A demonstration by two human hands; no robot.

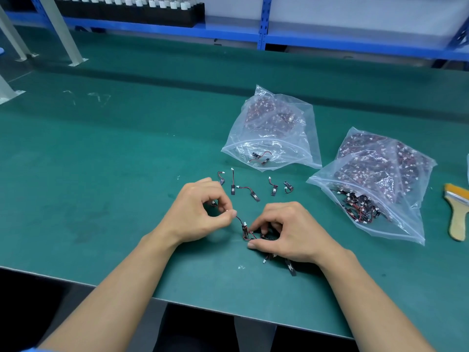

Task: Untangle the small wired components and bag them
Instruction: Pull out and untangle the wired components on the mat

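We've got the left hand (200, 209) pinching one wire (239, 219) end at centre frame, right hand (286, 232) gripping the clump of wired components (250, 235) on the green table (114, 174); how many, we can't quite tell. Loose components (251, 193) lie just above; first bag (274, 128) centre-right, second bag (380, 184) far right.

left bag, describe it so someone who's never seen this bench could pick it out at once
On the green bench two clear bags lie side by side. The left bag is the one farther from the brush. Near its mouth lie only two loose components, while the other bag holds a thick tangle.
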